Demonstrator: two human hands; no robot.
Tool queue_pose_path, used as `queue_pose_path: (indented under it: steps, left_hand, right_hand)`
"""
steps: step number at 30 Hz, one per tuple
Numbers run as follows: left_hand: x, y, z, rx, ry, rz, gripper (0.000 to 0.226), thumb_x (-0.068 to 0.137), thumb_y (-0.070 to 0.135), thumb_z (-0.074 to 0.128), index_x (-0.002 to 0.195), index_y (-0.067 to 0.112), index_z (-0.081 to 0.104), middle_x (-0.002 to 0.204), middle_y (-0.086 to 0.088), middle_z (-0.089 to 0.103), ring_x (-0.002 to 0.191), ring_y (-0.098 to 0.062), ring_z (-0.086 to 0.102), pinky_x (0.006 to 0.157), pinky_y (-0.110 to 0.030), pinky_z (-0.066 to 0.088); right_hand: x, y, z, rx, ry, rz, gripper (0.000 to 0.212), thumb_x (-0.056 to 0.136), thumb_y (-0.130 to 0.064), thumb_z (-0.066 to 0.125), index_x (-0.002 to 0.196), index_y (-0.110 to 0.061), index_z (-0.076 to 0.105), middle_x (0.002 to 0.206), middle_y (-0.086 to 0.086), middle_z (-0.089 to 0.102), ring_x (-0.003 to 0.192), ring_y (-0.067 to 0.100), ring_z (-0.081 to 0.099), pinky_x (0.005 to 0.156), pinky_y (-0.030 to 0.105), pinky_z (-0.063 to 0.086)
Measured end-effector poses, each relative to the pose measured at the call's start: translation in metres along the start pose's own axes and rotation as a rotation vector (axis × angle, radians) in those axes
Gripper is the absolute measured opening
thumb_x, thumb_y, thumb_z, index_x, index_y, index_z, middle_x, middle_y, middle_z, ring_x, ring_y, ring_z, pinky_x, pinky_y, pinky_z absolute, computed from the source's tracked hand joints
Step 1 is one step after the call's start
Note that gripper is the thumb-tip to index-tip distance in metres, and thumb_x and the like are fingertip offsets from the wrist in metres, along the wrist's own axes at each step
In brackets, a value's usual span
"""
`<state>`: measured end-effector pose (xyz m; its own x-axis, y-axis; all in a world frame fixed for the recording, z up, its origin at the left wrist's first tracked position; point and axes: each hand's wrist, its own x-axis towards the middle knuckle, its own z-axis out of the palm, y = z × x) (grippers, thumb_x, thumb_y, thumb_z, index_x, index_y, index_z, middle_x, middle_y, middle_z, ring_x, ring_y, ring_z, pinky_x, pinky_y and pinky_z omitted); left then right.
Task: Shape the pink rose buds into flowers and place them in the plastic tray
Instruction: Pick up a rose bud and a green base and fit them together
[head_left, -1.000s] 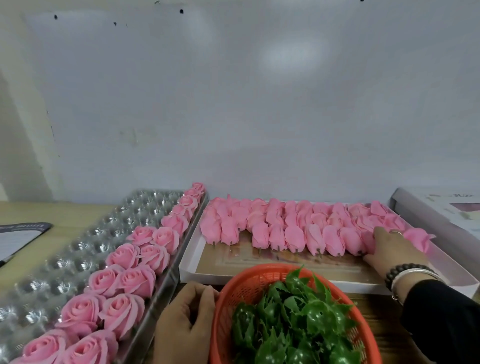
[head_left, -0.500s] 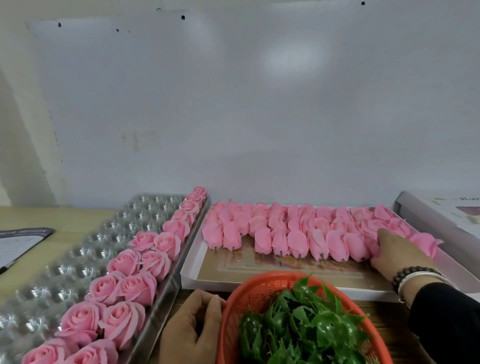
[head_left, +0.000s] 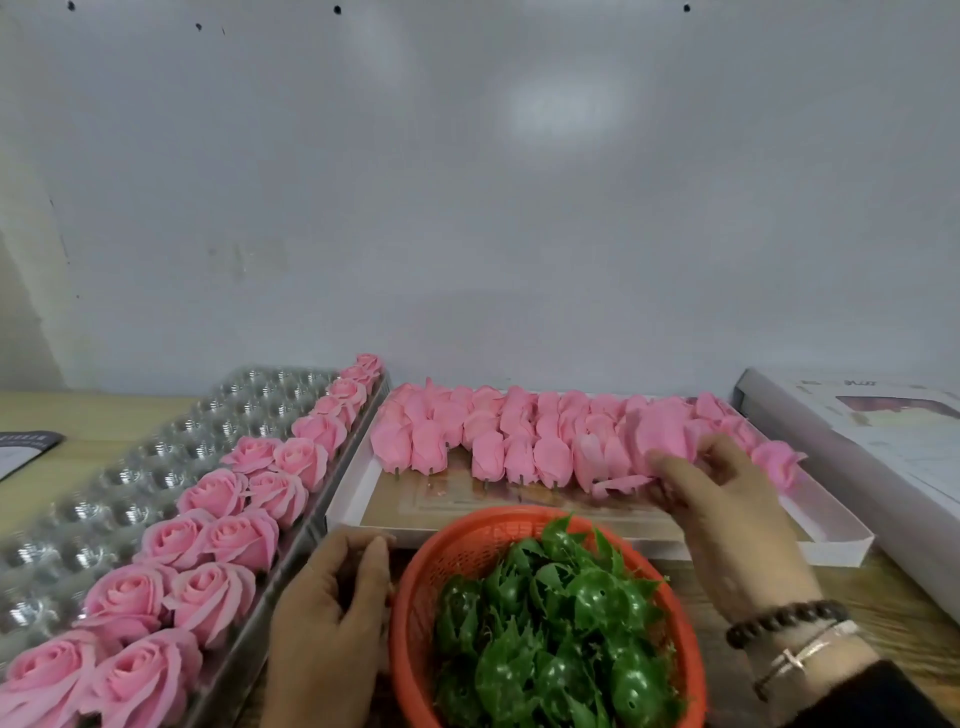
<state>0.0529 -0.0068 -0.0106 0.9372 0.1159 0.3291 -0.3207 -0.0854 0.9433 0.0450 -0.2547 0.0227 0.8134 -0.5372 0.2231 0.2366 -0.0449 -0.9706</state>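
Your plastic tray (head_left: 156, 457) looks clear and glossy, its cups glinting; the rose buds (head_left: 519, 441) read as soft, matt petals; the orange basket (head_left: 467, 540) is perforated plastic holding shiny green leaves (head_left: 561, 613); your counter (head_left: 104, 415) shows pale wood grain.

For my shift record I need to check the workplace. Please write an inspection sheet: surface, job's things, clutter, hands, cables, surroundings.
Surface: wooden table, mostly covered.
Job's things: clear plastic cavity tray at left, two rows of shaped pink roses along its right side; white shallow box holding closed pink rose buds; orange plastic basket of green leaf cups.
Clutter: dark-edged paper far left; white flat carton at right.
Hands: left hand loosely curled beside the basket rim, holding nothing seen; right hand, with bracelets, fingers on buds in the box.
Cables: nothing seen.
Surroundings: plain grey-white wall behind.
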Motion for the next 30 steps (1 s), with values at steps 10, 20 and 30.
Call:
queue_pose_path:
  steps: [10, 20, 30]
  left_hand:
    - [0.0, 0.064, 0.028, 0.471, -0.523, 0.357, 0.009, 0.071, 0.04, 0.062, 0.064, 0.034, 0.062, 0.087, 0.032, 0.053, 0.077, 0.007, 0.052, 0.069, -0.01, 0.043]
    - [-0.002, 0.044, 0.056, 0.347, -0.562, 0.429, 0.018, 0.079, 0.03, 0.07, 0.095, 0.036, 0.065, 0.084, 0.028, 0.064, 0.089, 0.004, 0.058, 0.087, -0.03, 0.045]
    - [-0.001, 0.051, 0.055, -0.235, -0.137, 0.201, 0.022, 0.068, 0.042, 0.069, 0.066, 0.022, 0.061, 0.06, 0.0, 0.061, 0.054, -0.004, 0.053, 0.05, -0.015, 0.043]
  right_hand:
    - [-0.044, -0.039, 0.039, 0.354, -0.224, 0.065, 0.021, 0.053, -0.026, 0.07, 0.07, -0.017, 0.064, 0.069, 0.008, 0.065, 0.077, 0.024, 0.067, 0.073, 0.039, 0.052]
    - [-0.051, -0.043, 0.046, 0.309, -0.332, 0.012, 0.021, 0.065, -0.019, 0.076, 0.082, -0.013, 0.064, 0.08, 0.014, 0.068, 0.074, 0.024, 0.067, 0.065, 0.035, 0.053]
    - [-0.056, -0.034, 0.056, 0.25, -0.406, -0.023, 0.02, 0.069, -0.013, 0.064, 0.088, -0.017, 0.067, 0.088, 0.014, 0.071, 0.083, 0.025, 0.068, 0.076, 0.03, 0.056]
